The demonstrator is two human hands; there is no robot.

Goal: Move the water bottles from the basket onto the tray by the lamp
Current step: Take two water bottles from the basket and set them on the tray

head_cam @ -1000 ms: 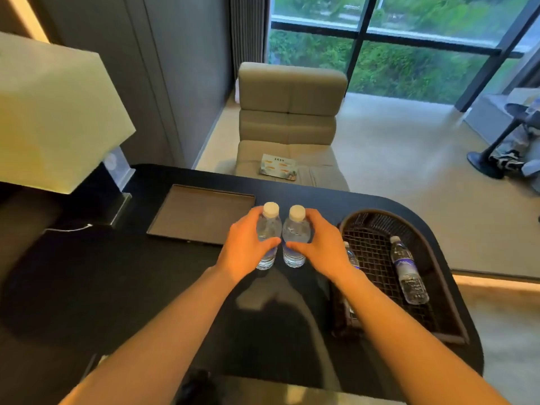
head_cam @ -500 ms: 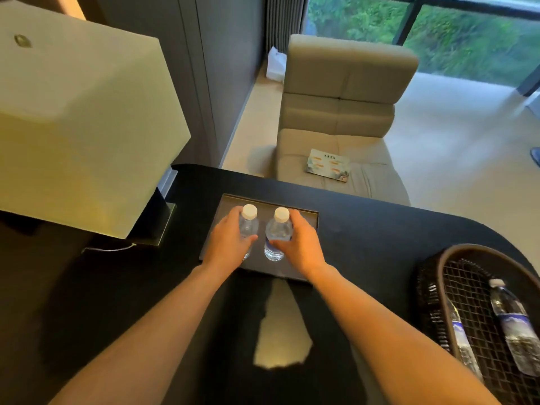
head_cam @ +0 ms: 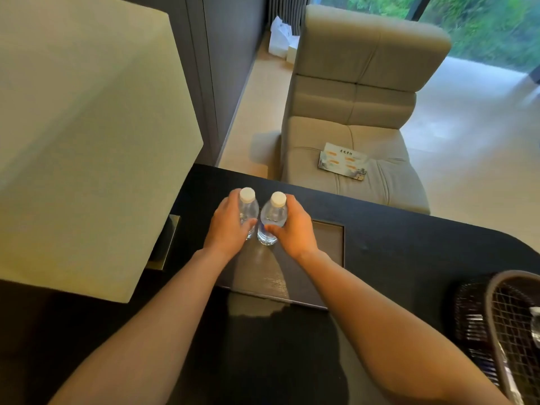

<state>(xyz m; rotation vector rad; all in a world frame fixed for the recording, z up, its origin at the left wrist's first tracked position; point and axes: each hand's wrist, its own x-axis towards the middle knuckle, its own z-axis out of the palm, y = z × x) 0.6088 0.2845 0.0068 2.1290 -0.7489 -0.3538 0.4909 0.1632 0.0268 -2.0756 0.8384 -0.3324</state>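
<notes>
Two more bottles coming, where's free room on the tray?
The tray is bare right of the right hand, out to its right rim, and along the near edge between the forearms. The far left is crowded: both bottles stand there, the lamp shade close beside.

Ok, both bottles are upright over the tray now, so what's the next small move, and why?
Probably set them down and let go. The left hand and right hand each grip an upright bottle, the left bottle and the right bottle, at the tray's far left end near the lamp.
</notes>
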